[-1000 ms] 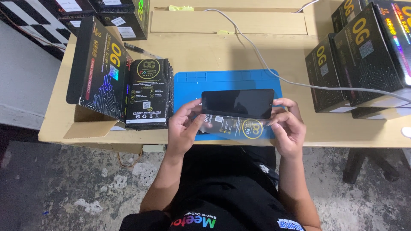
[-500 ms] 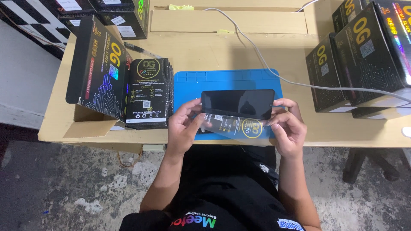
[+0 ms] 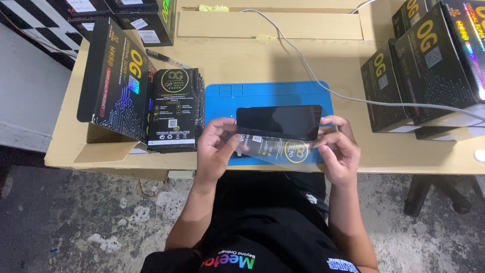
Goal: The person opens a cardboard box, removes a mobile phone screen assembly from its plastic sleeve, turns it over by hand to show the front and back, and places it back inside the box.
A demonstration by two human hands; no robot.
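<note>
A: Left hand [image 3: 216, 147] — holding what?

B: Closed on the left ends of a black glass panel [image 3: 279, 122] and a clear plastic sleeve [image 3: 275, 150], fingers curled over the edges, thumb on the sleeve.

A: And the right hand [image 3: 339, 151]?

B: Closed on the right ends of the same two things. Fingertips pinching the sleeve's corner, upper fingers touching the panel's right edge.

A: Panel and sleeve, placed how?

B: Panel lying flat and level, long side running left to right, dark face up. Sleeve just below it and nearer the body, partly overlapped by the panel, with a round yellow mark near its right end. Both held up over the front edge of a blue mat [image 3: 268, 96], not resting on it. Hard to tell whether the panel's lower edge sits inside the sleeve or only on top.

A: Around them?

B: Mat lying on a pale wooden desk [image 3: 227, 60]. Left of the mat, a stack of flat black packets [image 3: 174, 108] standing on end, leaning against an open black box [image 3: 113, 76]. More black boxes [image 3: 429, 71] stacked at the right edge of the desk, well apart from the hands. A grey cable [image 3: 323, 81] running from the back of the desk across to the right, passing behind the mat's far corner. A pen [image 3: 166, 58] lying behind the packets.
</note>
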